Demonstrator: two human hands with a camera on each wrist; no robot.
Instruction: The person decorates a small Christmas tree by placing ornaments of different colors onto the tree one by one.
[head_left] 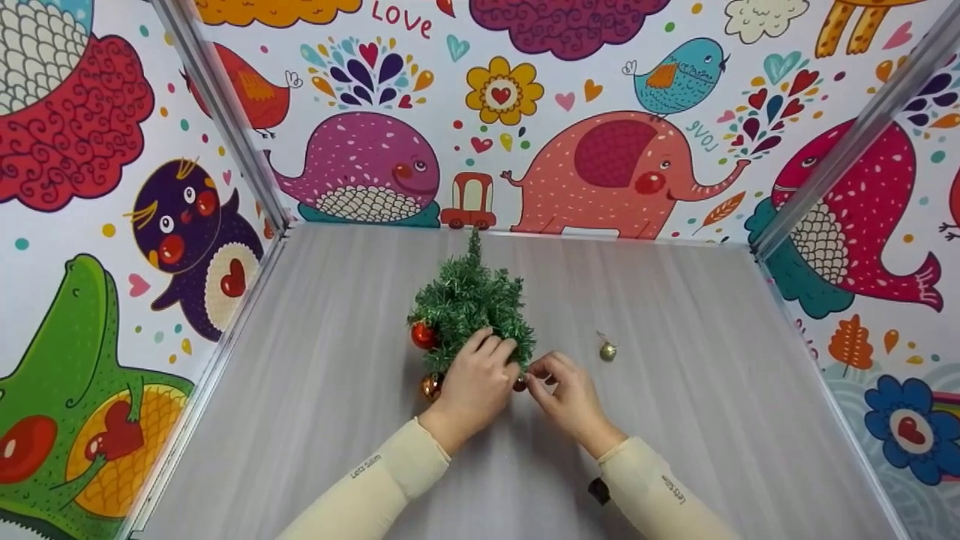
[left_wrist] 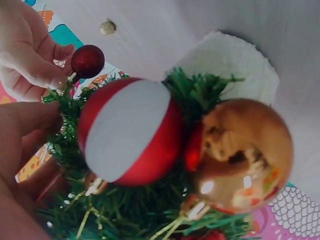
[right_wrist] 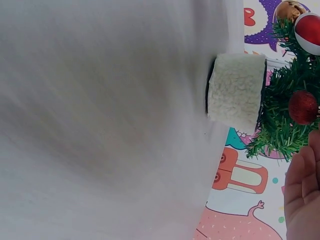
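A small green Christmas tree [head_left: 469, 300] stands on the table with its white fleecy base [right_wrist: 237, 90] in the right wrist view. My left hand [head_left: 480, 375] is at the tree's front, its thumb and fingers gripping a branch [left_wrist: 62, 125]. To its right, my right hand [head_left: 570, 394] pinches a small dark red glitter bauble [left_wrist: 88, 61] by its top, against the branch tips. In the left wrist view, a red-and-white bauble [left_wrist: 132, 132] and a shiny gold bauble [left_wrist: 245, 155] hang close together on the tree. A red bauble [head_left: 424, 335] hangs on the left side.
A small gold glitter bauble [head_left: 607, 350] with a string loop lies on the table [head_left: 675, 300] to the right of the tree. Printed cartoon walls [head_left: 337, 165] enclose the table at the back and sides. A small black object [head_left: 598, 491] shows beside the right sleeve.
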